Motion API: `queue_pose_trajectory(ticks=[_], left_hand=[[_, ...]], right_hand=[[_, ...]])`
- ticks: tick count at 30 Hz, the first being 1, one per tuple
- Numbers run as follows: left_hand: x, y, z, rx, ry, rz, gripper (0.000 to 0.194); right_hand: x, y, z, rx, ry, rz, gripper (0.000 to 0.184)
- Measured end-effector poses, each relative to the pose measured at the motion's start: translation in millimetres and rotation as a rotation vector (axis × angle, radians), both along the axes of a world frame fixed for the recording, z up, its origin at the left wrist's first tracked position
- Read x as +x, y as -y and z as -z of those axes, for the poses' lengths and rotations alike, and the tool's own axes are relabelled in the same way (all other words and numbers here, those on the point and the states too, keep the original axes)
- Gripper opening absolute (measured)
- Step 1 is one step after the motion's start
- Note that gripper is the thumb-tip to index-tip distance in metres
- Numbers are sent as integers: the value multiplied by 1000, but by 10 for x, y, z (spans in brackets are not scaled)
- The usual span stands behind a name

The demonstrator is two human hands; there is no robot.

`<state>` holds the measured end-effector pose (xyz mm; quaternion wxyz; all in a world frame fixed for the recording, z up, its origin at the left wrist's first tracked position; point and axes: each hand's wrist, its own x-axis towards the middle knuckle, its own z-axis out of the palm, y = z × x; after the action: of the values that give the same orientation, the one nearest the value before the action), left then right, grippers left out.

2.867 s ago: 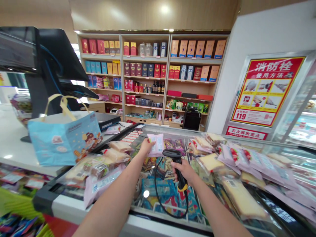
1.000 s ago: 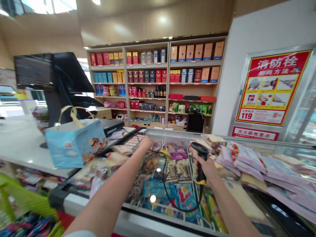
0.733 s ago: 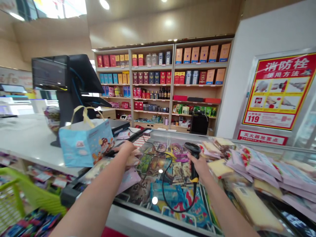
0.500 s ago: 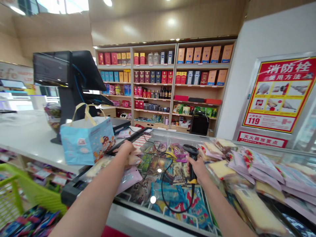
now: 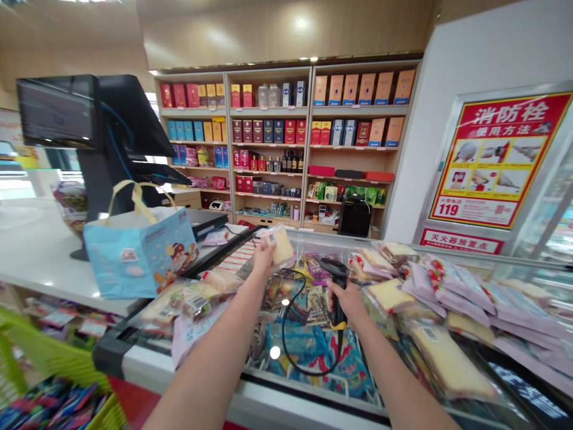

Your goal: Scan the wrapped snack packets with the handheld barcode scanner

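Note:
Between the fingers of my left hand (image 5: 264, 255) is a packaged slice of bread (image 5: 282, 245), raised over the glass top of the freezer. My right hand (image 5: 347, 301) is wrapped round the grip of a black and yellow barcode scanner (image 5: 336, 272), its head tilted toward the bread. From the scanner's base a black cable (image 5: 286, 352) loops across the glass. Left of my left forearm lie several packaged breads (image 5: 168, 304) and a pink packet (image 5: 190, 331). To the right of the scanner, more wrapped bread slices (image 5: 450, 358) and pink packets (image 5: 461, 289) are heaped.
A light-blue shopping bag (image 5: 129, 257) stands on the white counter (image 5: 40, 257) beside the register screen (image 5: 58, 113). A green basket (image 5: 54, 349) with colourful packets sits lower left. Shelves (image 5: 268, 110) of boxes and bottles line the back wall.
My left hand has moved right and up from the left pile, now lifting a packaged bread slice near the scanner. My right hand keeps the scanner. The view has turned slightly.

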<state>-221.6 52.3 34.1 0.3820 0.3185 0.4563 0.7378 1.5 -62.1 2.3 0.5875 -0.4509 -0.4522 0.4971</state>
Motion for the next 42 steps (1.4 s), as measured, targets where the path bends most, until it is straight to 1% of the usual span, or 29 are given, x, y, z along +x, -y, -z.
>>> queue_pose_trajectory(ticks=[2, 5, 7, 9, 11, 13, 16, 19, 23, 28, 32, 36, 39, 42], left_hand=[[245, 9, 214, -13, 31, 61, 23], [419, 19, 501, 53, -77, 106, 30], [436, 22, 618, 107, -148, 142, 39], [424, 32, 660, 125, -173, 175, 46], [420, 59, 643, 117, -184, 202, 51], [438, 104, 595, 100, -206, 231, 53], [491, 181, 520, 88, -252, 247, 49], [534, 230, 479, 55, -276, 263, 49], [542, 238, 477, 45, -282, 272, 54], [539, 228, 484, 55, -298, 251, 53], [545, 255, 445, 38, -327, 213, 51], [544, 282, 405, 40, -342, 191, 49], [550, 270, 416, 47, -321, 202, 49], [560, 236, 448, 43, -288, 263, 52]], right_hand=[[-7, 37, -25, 6, 7, -22, 38], [-26, 100, -63, 2, 33, -81, 37], [-38, 137, -88, 0, 52, -124, 35], [-46, 163, -114, 3, 65, -157, 32], [-52, 175, -135, 8, 64, -167, 32], [-58, 174, -145, 15, 59, -165, 35], [-75, 161, -136, 18, 69, -172, 39], [-96, 157, -118, 19, 80, -190, 40], [-109, 195, -138, 13, 83, -210, 37], [-98, 250, -190, 5, 102, -226, 31], [-88, 234, -175, -3, 126, -247, 30], [-88, 213, -151, 18, 110, -231, 30], [-99, 197, -146, 22, 99, -229, 31], [-119, 170, -145, 10, 104, -231, 32]])
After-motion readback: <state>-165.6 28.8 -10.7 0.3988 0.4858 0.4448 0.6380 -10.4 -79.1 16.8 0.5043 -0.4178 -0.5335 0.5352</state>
